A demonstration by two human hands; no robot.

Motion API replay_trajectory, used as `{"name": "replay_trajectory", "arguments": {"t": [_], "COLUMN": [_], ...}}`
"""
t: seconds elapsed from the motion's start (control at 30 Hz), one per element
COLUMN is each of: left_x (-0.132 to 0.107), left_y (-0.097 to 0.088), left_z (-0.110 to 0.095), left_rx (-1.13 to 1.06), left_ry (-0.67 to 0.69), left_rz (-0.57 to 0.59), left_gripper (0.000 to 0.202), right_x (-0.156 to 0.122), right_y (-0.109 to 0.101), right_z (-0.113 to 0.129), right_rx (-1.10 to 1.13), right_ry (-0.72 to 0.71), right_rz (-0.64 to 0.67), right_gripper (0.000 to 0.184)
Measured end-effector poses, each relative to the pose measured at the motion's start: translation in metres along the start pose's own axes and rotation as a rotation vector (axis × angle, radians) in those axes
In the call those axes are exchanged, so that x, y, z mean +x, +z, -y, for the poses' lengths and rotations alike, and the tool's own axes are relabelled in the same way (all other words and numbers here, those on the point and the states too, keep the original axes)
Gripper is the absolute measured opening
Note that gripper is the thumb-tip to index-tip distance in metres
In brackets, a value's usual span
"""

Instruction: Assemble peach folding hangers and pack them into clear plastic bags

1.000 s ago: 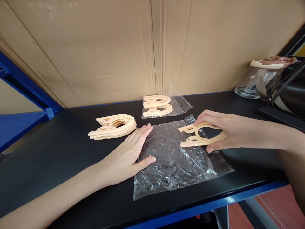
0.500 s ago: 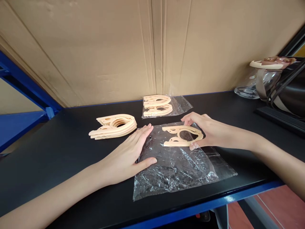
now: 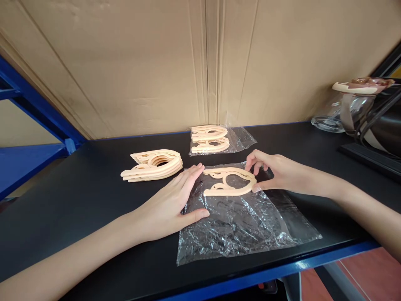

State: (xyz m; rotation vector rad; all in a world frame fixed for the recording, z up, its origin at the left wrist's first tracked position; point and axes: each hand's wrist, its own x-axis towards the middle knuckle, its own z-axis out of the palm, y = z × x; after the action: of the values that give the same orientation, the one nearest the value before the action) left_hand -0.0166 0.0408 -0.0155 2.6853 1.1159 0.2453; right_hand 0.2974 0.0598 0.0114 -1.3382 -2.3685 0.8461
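Observation:
My left hand [image 3: 171, 205] lies flat with fingers stretched out, pressing the left edge of a clear plastic bag [image 3: 241, 221] on the black table [image 3: 78, 209]. My right hand [image 3: 275, 172] pinches the right end of a cream plastic hanger piece [image 3: 228, 182], which lies at the bag's upper left part; I cannot tell if it is inside the bag or on top. A loose stack of the same cream pieces [image 3: 155, 164] rests just left of my left fingertips.
A second clear bag holding cream pieces [image 3: 209, 139] lies at the back by the cardboard wall [image 3: 200, 62]. A glass jar [image 3: 338, 113] with a cream piece on top and dark objects stand at the far right. Blue frame bars [image 3: 37, 117] run along the left.
My right hand has slid the cream piece leftward across the bag, from its right side toward my left hand. The left hand has stayed put on the bag's edge.

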Motion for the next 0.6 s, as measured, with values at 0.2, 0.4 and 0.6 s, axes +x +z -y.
{"name": "replay_trajectory", "arguments": {"t": [0.2, 0.4, 0.6], "left_x": [0.001, 0.002, 0.002], "left_y": [-0.002, -0.002, 0.000], "left_z": [0.000, 0.001, 0.001], "left_rx": [0.000, -0.030, -0.025], "left_ry": [-0.031, -0.030, -0.032], "left_rz": [0.020, 0.003, 0.007], "left_gripper": [0.086, 0.089, 0.089], "right_x": [0.005, 0.007, 0.011], "right_y": [0.014, 0.025, 0.035], "right_z": [0.009, 0.008, 0.004], "right_rx": [0.174, 0.297, 0.229], "right_ry": [0.029, 0.029, 0.006], "right_rz": [-0.134, -0.166, -0.201], "right_gripper": [0.038, 0.038, 0.045]}}
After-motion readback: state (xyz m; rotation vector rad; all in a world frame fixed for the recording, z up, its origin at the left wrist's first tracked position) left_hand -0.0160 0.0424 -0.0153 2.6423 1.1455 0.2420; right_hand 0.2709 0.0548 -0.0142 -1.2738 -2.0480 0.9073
